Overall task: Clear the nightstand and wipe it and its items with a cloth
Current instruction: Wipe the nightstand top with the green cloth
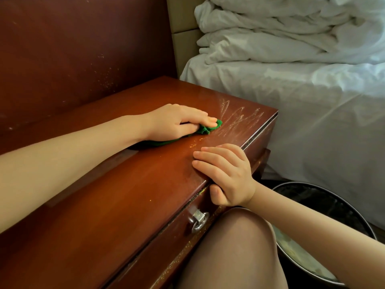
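On nightstand [125, 195] top, soft light cloth [208, 129] is bunched & gripped by left hand [177, 122], prob. best pressed flat; front edge is clamped by right hand [229, 174].

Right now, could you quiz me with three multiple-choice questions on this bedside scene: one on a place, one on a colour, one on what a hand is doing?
1. Where is the bin?
A. Up on the mattress
B. Held in a hand
C. Low down, right of the nightstand, beside the bed

2. What colour is the cloth?
A. White
B. Green
C. Blue

3. What is the right hand doing?
A. Gripping the nightstand's front edge
B. Holding a cup
C. Hanging in the air

Answers:
1 C: its dark rim shows below the bed's sheet, past the nightstand's corner.
2 B: green fabric shows under the left hand, which holds it on the top.
3 A: its fingers lie on the top and its thumb sits beneath the edge.
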`<action>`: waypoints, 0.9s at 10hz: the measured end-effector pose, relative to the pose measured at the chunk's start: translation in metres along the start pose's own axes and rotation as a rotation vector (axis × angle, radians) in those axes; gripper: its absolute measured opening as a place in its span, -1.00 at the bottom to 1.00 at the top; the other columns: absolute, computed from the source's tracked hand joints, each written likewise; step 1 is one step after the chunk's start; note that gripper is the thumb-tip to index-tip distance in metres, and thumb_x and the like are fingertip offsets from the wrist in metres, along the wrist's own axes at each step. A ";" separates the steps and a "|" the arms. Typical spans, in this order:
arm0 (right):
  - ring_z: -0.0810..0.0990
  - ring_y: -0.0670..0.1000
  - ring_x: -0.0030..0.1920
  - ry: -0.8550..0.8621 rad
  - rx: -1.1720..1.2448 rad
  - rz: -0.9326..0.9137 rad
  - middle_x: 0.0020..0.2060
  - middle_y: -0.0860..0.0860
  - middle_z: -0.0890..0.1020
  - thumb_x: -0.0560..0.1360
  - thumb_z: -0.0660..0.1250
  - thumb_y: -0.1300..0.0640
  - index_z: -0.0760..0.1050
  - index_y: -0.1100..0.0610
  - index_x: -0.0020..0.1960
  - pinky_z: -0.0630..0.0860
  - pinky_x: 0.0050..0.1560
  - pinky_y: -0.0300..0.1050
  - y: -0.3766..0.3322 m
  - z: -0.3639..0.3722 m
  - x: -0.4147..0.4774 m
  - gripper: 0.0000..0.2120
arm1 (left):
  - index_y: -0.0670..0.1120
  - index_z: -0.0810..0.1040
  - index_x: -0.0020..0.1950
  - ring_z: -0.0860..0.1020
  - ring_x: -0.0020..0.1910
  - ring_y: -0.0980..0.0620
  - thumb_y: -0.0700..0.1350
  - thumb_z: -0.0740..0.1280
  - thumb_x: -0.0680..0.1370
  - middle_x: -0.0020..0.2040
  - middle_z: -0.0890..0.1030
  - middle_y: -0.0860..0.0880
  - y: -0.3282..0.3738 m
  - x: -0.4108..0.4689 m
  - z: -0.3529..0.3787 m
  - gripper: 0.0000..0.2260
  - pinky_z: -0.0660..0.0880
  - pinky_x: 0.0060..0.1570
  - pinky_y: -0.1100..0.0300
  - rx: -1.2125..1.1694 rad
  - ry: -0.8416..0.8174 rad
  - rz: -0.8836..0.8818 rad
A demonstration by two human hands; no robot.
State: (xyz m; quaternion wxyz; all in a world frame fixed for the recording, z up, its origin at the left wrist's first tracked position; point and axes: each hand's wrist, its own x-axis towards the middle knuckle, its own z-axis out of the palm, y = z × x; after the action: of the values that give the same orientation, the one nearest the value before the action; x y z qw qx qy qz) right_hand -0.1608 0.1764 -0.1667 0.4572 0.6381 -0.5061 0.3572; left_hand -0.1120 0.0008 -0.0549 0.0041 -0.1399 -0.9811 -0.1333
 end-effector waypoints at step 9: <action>0.58 0.05 0.03 0.038 -0.007 -0.010 -0.04 0.11 0.68 0.61 -0.13 0.01 0.48 0.16 0.10 0.45 0.03 -0.06 0.002 0.003 -0.001 -0.56 | 0.14 0.42 0.37 0.29 0.41 0.16 -0.17 0.15 0.63 0.40 0.39 0.17 -0.044 0.062 -0.008 -0.64 0.15 0.42 0.21 -0.041 0.022 -0.161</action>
State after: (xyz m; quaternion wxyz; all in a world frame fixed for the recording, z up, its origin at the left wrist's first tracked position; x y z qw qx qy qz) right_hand -0.1626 0.1738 -0.1683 0.4709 0.6321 -0.4954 0.3651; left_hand -0.1839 -0.0249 -0.0562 0.0016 -0.0593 -0.9861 -0.1549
